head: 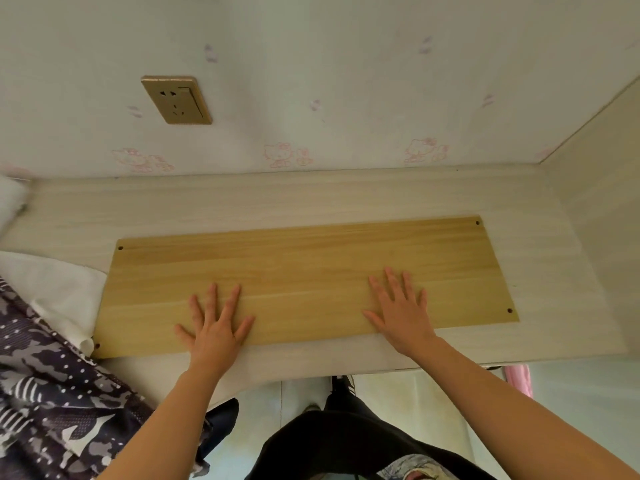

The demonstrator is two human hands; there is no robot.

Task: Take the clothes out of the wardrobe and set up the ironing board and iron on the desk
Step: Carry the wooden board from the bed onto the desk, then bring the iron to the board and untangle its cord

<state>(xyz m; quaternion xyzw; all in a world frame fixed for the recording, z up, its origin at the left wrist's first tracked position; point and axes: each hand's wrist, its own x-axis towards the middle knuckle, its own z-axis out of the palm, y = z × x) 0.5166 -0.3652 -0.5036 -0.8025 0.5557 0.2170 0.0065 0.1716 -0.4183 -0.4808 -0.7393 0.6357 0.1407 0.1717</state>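
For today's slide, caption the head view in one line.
Both hands, left and right, press flat on a wooden board lying on the pale desk, patterned clothes at left.

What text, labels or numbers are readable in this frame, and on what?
None readable.
Wallpaper: pink cartoon cat prints, pictures only, no words.
Wall socket: gold plate, no legible marking.
Wooden board on the desk, under the left hand and right hand: plain grain, no label.
Patterned fabric: camouflage, dots and stripes, no lettering.
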